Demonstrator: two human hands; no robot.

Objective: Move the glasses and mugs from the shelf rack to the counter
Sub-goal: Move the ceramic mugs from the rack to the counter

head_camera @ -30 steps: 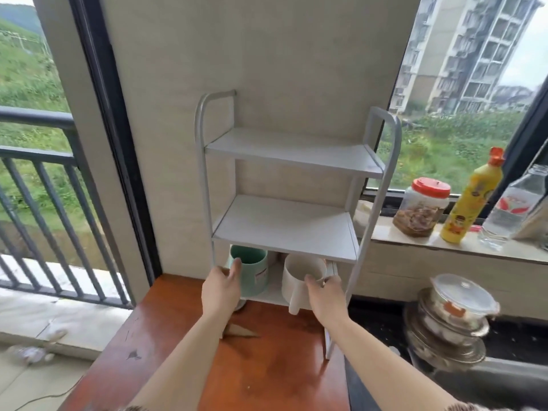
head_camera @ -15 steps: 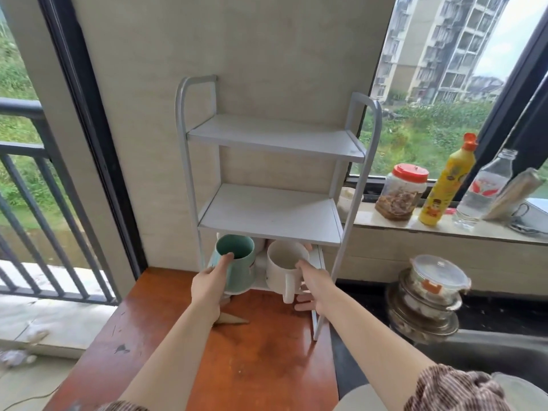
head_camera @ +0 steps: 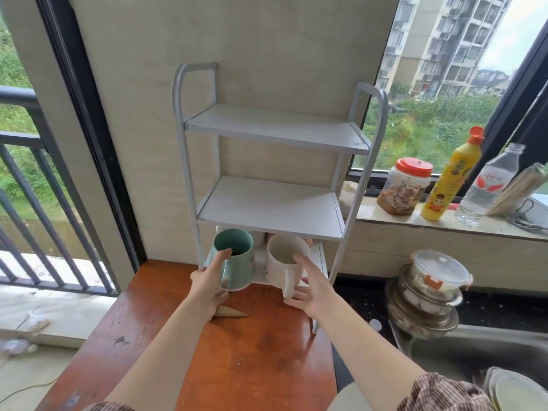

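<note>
Holding teal mug (head_camera: 237,271), white mug (head_camera: 278,268), mouths tipped outward from shelf rack (head_camera: 269,203)

1. This is a home kitchen: a steel sink (head_camera: 474,354) sits at the right, and beside it are stacked metal bowls (head_camera: 421,312) topped by a lidded glass container (head_camera: 439,268).
2. The window sill (head_camera: 367,214) holds a red-lidded jar (head_camera: 406,185) of food, a yellow squeeze bottle (head_camera: 447,179) and a clear plastic bottle (head_camera: 489,185).
3. A white shelf rack (head_camera: 267,209) stands on a wooden counter (head_camera: 252,366), with a teal mug (head_camera: 237,271) and a white mug (head_camera: 281,265) at its lowest tier.
4. Outside the windows are a balcony railing (head_camera: 35,173) and apartment blocks (head_camera: 439,40).
</note>
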